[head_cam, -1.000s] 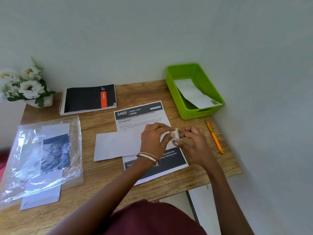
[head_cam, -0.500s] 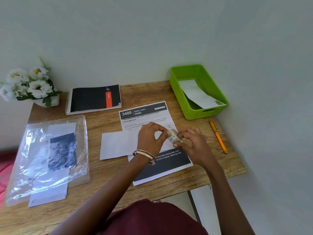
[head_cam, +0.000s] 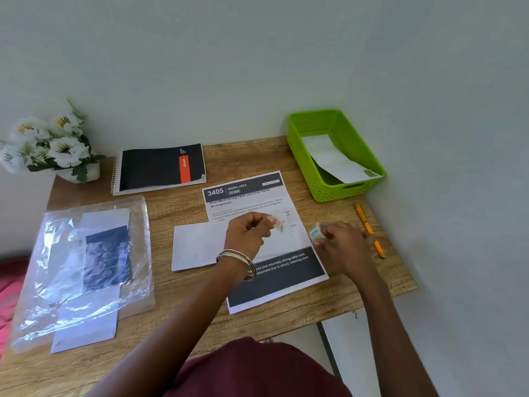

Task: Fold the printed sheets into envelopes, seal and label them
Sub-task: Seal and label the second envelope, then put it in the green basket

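A white envelope [head_cam: 197,245] lies across a printed sheet [head_cam: 252,193] headed "3405 Dining Area" in the middle of the wooden table [head_cam: 177,285]. My left hand [head_cam: 249,232] hovers over the envelope, pinching a small clear piece of tape [head_cam: 279,222] between its fingertips. My right hand [head_cam: 342,243] rests at the sheet's right edge and grips a small tape roll [head_cam: 315,232]. The two hands are apart.
A green basket [head_cam: 303,159] at the back right holds a sealed envelope [head_cam: 335,160]. An orange pen [head_cam: 369,230] lies by the right edge. A black notebook [head_cam: 160,167], a flower pot [head_cam: 54,144] and a plastic bag of envelopes [head_cam: 86,265] occupy the left.
My hands were together on the tape roll; they have now separated. The right hand moved right with the roll and the left keeps a torn-off piece.
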Demonstrator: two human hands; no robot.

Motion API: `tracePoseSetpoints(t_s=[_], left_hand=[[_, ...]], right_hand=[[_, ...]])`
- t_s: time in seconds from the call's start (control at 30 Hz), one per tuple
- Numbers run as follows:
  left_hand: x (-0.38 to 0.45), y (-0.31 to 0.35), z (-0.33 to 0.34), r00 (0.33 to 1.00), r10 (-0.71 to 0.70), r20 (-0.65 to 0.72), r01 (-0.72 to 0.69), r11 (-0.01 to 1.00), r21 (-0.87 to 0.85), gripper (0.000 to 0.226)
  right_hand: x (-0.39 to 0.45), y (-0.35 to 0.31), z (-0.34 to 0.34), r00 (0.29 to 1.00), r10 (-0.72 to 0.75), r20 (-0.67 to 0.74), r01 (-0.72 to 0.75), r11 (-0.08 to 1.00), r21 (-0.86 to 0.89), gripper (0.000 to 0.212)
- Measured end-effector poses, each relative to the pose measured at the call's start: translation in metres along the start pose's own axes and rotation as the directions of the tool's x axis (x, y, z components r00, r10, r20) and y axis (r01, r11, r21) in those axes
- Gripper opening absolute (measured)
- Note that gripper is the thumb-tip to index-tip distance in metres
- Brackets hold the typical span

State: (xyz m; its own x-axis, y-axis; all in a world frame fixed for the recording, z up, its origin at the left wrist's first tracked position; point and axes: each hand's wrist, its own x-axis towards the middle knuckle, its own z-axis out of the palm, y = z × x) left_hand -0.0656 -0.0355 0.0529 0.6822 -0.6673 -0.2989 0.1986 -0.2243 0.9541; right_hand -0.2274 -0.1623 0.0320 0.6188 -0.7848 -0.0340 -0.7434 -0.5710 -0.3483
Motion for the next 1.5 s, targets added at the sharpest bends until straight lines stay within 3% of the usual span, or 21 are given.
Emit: tracePoseSetpoints(t_s=[0.1, 0.17, 0.47, 0.6, 0.7, 0.77, 0.83, 0.97, 1.2, 1.3, 1.4, 1.5], left_hand=[[-0.003, 0.001, -0.002, 0.996, -0.084, -0.021, 0.082, 0.993, -0.084, 0.009], [-0.003, -0.001, -0.002, 0.992, -0.12, -0.03, 0.116, 0.987, -0.114, 0.008], [0.0, -0.007, -0.007, 0.988, -0.148, -0.046, 0.143, 0.984, -0.104, 0.012], [-0.001, -0.009, -0.006, 0.985, -0.17, -0.027, 0.166, 0.981, -0.096, 0.007], [-0.002, -0.01, -0.001, 0.981, -0.195, -0.007, 0.193, 0.977, -0.09, 0.004], [-0.003, -0.011, 0.001, 0.976, -0.216, 0.004, 0.215, 0.972, -0.099, 0.001], [-0.004, -0.012, 0.002, 0.973, -0.229, 0.007, 0.229, 0.969, -0.093, 0.002], [-0.005, -0.013, 0.0, 0.977, -0.214, -0.02, 0.214, 0.977, -0.02, 0.007], [-0.006, -0.013, -0.005, 0.953, -0.291, 0.085, 0.298, 0.951, -0.083, 0.012], [-0.006, -0.016, -0.005, 0.959, -0.265, 0.102, 0.267, 0.964, -0.009, 0.009], [-0.002, -0.024, -0.007, 0.993, -0.111, 0.042, 0.1, 0.972, 0.214, 0.006], [0.008, -0.027, -0.01, 1.0, 0.025, 0.015, -0.028, 0.925, 0.379, 0.009]], right_hand=[[0.009, 0.008, 0.001, 0.998, 0.066, -0.007, -0.066, 0.966, -0.249, 0.029], [0.015, 0.014, 0.005, 0.995, 0.087, -0.038, -0.095, 0.94, -0.328, 0.031], [0.018, 0.027, 0.02, 0.969, 0.134, -0.207, -0.196, 0.929, -0.315, 0.032], [0.012, 0.018, 0.018, 0.941, 0.107, -0.322, -0.181, 0.961, -0.21, 0.029], [0.005, 0.004, 0.012, 0.933, 0.149, -0.328, -0.11, 0.985, 0.136, 0.025], [-0.006, -0.017, 0.005, 0.969, 0.19, -0.159, -0.075, 0.837, 0.543, 0.028], [-0.017, -0.04, 0.001, 0.991, 0.129, 0.042, -0.115, 0.636, 0.763, 0.029], [-0.023, -0.063, 0.015, 0.991, 0.074, 0.115, -0.136, 0.501, 0.854, 0.027], [-0.02, -0.073, 0.026, 0.955, 0.254, 0.153, -0.215, 0.236, 0.948, 0.013], [-0.013, -0.07, 0.026, 0.955, 0.245, 0.169, -0.233, 0.259, 0.937, 0.012], [-0.005, -0.063, 0.026, 0.949, 0.268, 0.167, -0.243, 0.284, 0.928, 0.009], [0.011, -0.052, 0.026, 0.943, 0.298, 0.149, -0.26, 0.382, 0.887, 0.008]])
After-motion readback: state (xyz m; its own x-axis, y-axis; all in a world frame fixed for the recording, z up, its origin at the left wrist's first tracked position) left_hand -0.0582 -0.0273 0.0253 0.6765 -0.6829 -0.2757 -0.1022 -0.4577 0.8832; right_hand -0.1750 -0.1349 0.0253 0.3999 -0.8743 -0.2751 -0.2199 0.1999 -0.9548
